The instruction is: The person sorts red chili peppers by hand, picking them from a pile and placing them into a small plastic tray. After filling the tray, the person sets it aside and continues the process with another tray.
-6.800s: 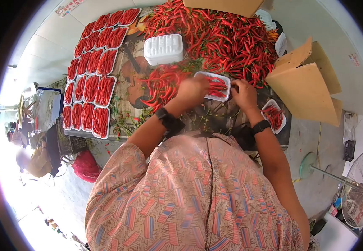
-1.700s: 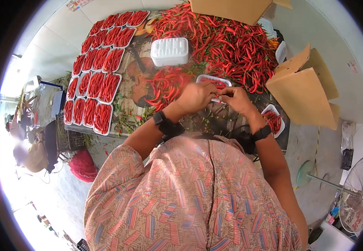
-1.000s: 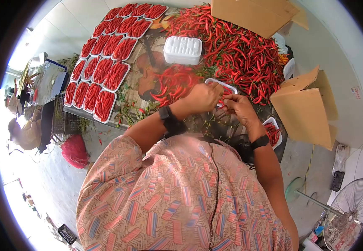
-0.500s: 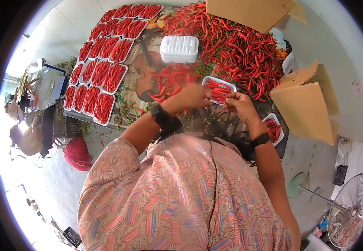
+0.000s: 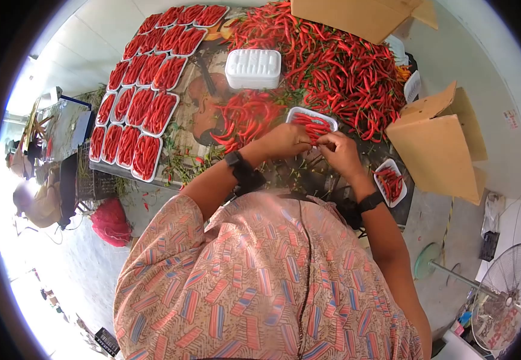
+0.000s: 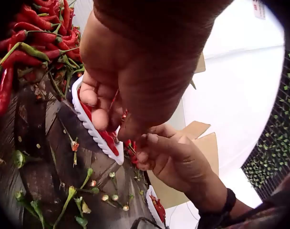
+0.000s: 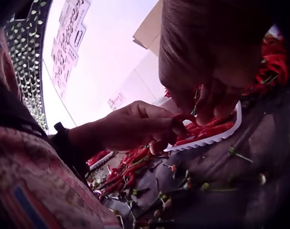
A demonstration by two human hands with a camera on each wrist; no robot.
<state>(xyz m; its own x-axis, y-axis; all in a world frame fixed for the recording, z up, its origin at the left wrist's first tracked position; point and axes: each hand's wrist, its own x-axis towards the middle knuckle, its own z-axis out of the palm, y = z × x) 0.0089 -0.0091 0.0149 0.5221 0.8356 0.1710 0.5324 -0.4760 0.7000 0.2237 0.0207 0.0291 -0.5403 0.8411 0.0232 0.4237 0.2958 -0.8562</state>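
Observation:
A white foam tray [image 5: 333, 124] partly filled with red chili peppers [image 5: 309, 123] lies in front of the body, at the edge of the big chili pile. My left hand [image 5: 287, 142] has its fingers curled at the tray's near side, pinching a red chili pepper [image 7: 184, 117]. Facing it, my right hand [image 5: 341, 155] holds thumb and fingers together at the same chili, fingertips close to the left ones. The left wrist view shows both hands meeting over the tray's ridged rim [image 6: 87, 125]; the curled fingers hide most of the chili.
Behind lie a large chili pile [image 5: 350, 78] and a stack of white trays [image 5: 253, 69]. Filled trays [image 5: 146, 157] stand in rows at left. A smaller tray [image 5: 390, 183] and cardboard box [image 5: 434, 153] are at right. Green stems [image 6: 71, 195] litter the tabletop.
Half a second ago my left hand was farther left, apart from the right; now it has come over to meet the right hand at the tray's near edge. The tray remains in place.

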